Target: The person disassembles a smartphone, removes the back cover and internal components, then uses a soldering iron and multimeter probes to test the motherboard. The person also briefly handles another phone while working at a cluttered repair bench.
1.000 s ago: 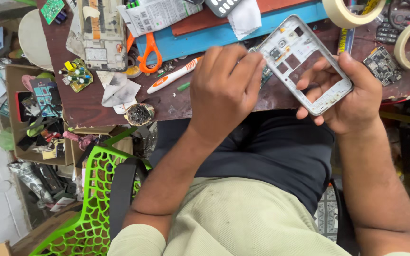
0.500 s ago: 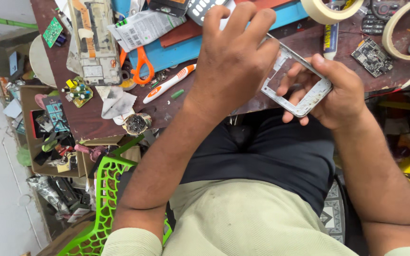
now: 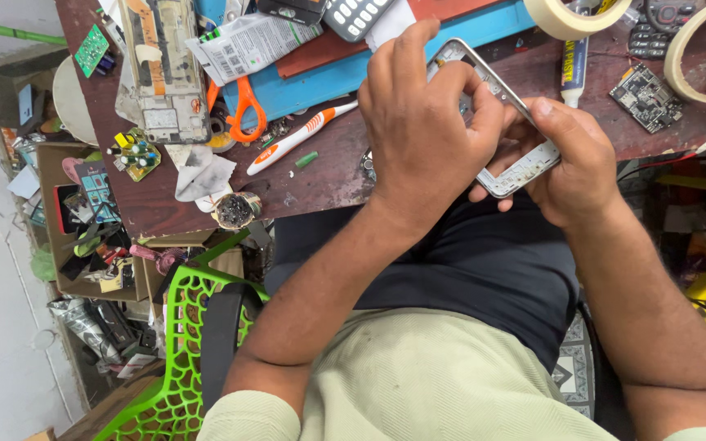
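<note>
phone frame (image 3: 525,167) | both hands grip it: left (image 3: 422,135), right (image 3: 569,163) | silver printed packet (image 3: 247,45) behind

Pale green short sleeves, bare forearms

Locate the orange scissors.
Head view, upper left: the scissors lie on the table's blue mat, between the opened phone and the toothbrush.

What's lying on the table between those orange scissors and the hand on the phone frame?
In the head view, a white-and-orange toothbrush lies slantwise between the orange scissors and the left hand on the phone frame; a small green piece lies just below it.
</note>
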`<state>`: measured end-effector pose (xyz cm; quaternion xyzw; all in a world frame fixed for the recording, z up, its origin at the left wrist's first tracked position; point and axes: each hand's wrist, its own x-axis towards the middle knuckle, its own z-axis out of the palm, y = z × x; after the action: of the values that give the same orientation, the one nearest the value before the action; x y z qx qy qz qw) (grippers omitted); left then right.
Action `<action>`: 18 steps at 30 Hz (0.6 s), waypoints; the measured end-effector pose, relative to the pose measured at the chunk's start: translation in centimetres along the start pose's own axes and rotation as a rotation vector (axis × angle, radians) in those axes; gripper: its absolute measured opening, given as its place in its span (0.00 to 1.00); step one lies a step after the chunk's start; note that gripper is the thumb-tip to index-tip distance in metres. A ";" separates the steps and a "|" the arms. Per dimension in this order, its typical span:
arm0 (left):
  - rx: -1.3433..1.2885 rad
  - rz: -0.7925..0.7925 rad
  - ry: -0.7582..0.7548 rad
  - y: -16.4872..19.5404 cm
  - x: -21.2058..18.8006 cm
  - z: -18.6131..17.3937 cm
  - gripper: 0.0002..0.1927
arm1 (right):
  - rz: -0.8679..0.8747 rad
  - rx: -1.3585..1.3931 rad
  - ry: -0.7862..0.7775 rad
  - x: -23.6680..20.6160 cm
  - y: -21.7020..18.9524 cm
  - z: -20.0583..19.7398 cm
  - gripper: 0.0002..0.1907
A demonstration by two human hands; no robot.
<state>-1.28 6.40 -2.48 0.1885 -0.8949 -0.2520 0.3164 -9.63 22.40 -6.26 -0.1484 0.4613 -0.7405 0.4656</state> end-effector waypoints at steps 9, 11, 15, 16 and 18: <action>-0.112 -0.284 -0.062 0.5 -0.1 0.3 0.06 | -0.083 -0.168 0.071 -0.2 0.6 1.4 0.27; -0.203 -0.353 -0.114 0.3 -0.4 0.3 0.06 | -0.104 -0.176 0.065 -0.3 1.0 1.4 0.25; -0.240 -0.390 -0.134 0.1 -0.9 0.2 0.07 | -0.161 -0.234 0.108 -0.5 2.0 1.3 0.22; -0.229 -0.397 -0.133 0.1 -1.0 0.1 0.07 | -0.167 -0.259 0.115 -0.5 2.2 1.3 0.22; -0.230 -0.412 -0.139 0.2 -1.2 -0.1 0.07 | -0.180 -0.310 0.126 -0.6 2.6 1.5 0.21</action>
<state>-0.40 7.10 -2.87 0.3119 -0.8225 -0.4239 0.2156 -6.90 21.75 -7.43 -0.2123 0.5832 -0.7070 0.3392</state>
